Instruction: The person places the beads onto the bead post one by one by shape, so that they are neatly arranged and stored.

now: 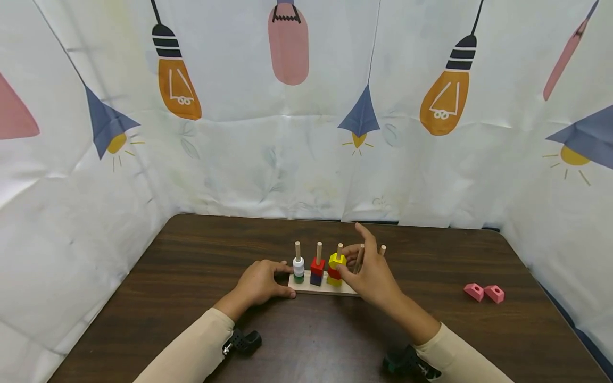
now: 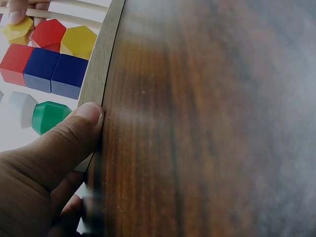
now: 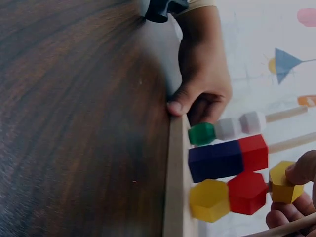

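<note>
A wooden peg stand (image 1: 306,288) sits on the table, its left end gripped by my left hand (image 1: 261,282), thumb on the front edge. Over the third peg, my right hand (image 1: 375,279) pinches a yellow hexagonal block (image 3: 284,183) threaded on it, a small gap above the red hexagonal block (image 3: 247,193). Below that red one is another yellow hexagonal block (image 3: 210,200). The second peg bears a red square block (image 3: 254,151) over dark blue blocks (image 3: 215,162). On the first peg, white blocks (image 1: 298,265) top a green one (image 2: 50,117).
Two more pegs (image 1: 359,259) rise at the stand's right, partly behind my right hand. Two pink blocks (image 1: 474,291) lie on the dark wood table (image 1: 431,266) to the right. A printed white curtain (image 1: 287,159) hangs behind the table's far edge.
</note>
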### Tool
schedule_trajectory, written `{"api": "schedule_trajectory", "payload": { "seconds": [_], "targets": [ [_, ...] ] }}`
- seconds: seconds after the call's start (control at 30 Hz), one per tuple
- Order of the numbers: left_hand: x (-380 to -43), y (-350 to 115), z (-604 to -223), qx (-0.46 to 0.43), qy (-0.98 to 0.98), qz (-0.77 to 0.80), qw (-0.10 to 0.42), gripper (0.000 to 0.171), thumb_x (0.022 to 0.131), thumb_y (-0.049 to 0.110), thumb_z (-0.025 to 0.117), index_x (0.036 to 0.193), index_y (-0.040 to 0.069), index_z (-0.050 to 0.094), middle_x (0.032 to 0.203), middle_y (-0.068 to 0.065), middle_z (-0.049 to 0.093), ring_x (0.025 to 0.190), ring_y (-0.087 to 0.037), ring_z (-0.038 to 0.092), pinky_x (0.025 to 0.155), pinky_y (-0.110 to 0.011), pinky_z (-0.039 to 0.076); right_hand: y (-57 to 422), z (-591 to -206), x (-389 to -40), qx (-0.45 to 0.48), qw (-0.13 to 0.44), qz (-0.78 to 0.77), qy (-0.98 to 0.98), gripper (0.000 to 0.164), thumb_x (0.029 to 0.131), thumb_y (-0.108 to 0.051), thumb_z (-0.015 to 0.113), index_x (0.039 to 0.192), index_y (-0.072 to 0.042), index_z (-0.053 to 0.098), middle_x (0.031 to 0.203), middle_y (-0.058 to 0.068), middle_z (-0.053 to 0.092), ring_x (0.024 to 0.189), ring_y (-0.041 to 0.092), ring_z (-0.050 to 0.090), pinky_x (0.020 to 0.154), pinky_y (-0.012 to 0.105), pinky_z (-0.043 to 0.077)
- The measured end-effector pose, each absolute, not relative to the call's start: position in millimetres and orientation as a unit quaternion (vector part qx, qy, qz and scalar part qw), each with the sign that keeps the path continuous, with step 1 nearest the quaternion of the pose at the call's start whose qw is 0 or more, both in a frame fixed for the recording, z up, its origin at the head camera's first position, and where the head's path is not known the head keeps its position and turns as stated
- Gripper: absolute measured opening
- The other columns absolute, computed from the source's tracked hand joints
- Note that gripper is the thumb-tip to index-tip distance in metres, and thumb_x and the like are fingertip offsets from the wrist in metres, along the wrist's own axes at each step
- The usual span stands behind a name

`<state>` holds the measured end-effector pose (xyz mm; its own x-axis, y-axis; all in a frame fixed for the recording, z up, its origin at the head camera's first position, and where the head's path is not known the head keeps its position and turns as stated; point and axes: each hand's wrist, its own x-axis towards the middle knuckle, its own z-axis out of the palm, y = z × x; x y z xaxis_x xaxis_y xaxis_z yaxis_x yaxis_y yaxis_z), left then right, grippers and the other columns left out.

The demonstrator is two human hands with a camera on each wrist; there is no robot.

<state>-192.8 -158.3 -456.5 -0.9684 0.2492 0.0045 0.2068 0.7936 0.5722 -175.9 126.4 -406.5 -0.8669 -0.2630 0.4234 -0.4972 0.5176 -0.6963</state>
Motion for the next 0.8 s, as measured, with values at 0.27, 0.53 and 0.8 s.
{"api": "schedule_trajectory", "payload": {
  "seconds": [0.27,0.53,0.8],
  "targets": [
    [-192,-158,-456,0.121,0.946,0.299,0.034,0.055,0.067,0.042,0.096,0.117,0.027,0.079,0.134,-0.006,0.067,0.13,-0.035,0.057,0.102,-0.053,0.046,125,-413,-175,0.206,0.127,0.446,-0.862,0.104,0.082,-0.003,0.085,0.159,-0.007,0.015,0.106,0.001,0.068,0.089,0.015,0.066,0.083,0.034,0.058],
    [-192,-157,-455,0.12,0.947,0.297,0.034,0.054,0.067,0.041,0.096,0.117,0.027,0.08,0.133,-0.006,0.068,0.129,-0.035,0.058,0.102,-0.053,0.046,131,-414,-168,0.217,0.109,0.427,-0.871,0.103,0.082,-0.005,0.086,0.159,-0.008,0.017,0.131,0.01,0.066,0.109,0.026,0.069,0.093,0.048,0.055],
    [-192,-158,-455,0.122,0.946,0.297,0.035,0.055,0.067,0.042,0.096,0.117,0.028,0.079,0.134,-0.005,0.067,0.129,-0.036,0.057,0.102,-0.053,0.046,147,-410,-156,0.234,0.086,0.389,-0.887,0.086,0.09,-0.011,0.08,0.156,-0.003,0.027,0.146,0.019,0.056,0.121,0.032,0.065,0.096,0.051,0.052]
  ]
}}
